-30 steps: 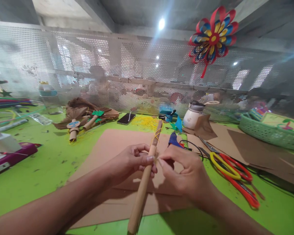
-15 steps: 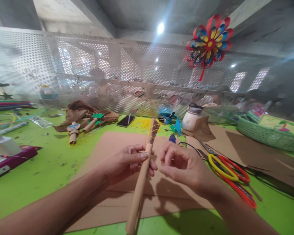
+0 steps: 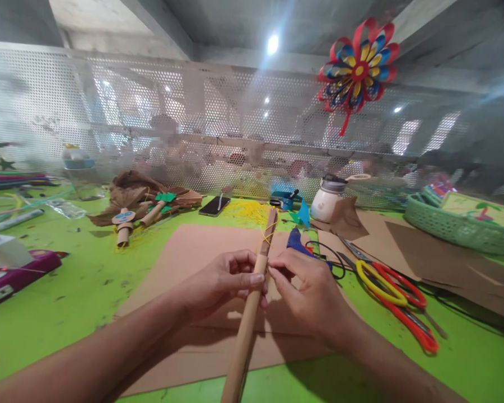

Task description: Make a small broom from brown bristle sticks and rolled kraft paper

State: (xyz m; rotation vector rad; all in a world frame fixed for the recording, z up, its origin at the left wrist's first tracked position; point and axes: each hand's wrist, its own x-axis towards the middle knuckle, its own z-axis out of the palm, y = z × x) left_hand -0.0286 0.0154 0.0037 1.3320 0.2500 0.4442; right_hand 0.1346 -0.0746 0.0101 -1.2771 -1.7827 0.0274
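My left hand [image 3: 231,280] is closed around a long brown paper tube [image 3: 246,330], thumb on top near its upper part. The tube slants away from me, with a darker, narrower strip at its far end and thin yellow string [image 3: 270,226] looped there. My right hand [image 3: 302,285] is pinched at the tube's right edge, just below the darker strip; whatever lies between its fingertips is too small to make out. Under both hands are sheets of brown card [image 3: 185,341]. Just beyond my right hand lies a blue glue gun [image 3: 296,240], partly hidden.
Right of my hands lie scissors with red and yellow handles [image 3: 382,282] and a black cable. Behind stand a white jar [image 3: 327,198] and a green basket [image 3: 457,229]. Leftward are paper figures [image 3: 124,218], a phone [image 3: 214,205] and a purple power strip [image 3: 21,277].
My right hand has moved left and its fingertips have closed in at the tube's edge. The tube's far end has shifted slightly right, still in my left hand.
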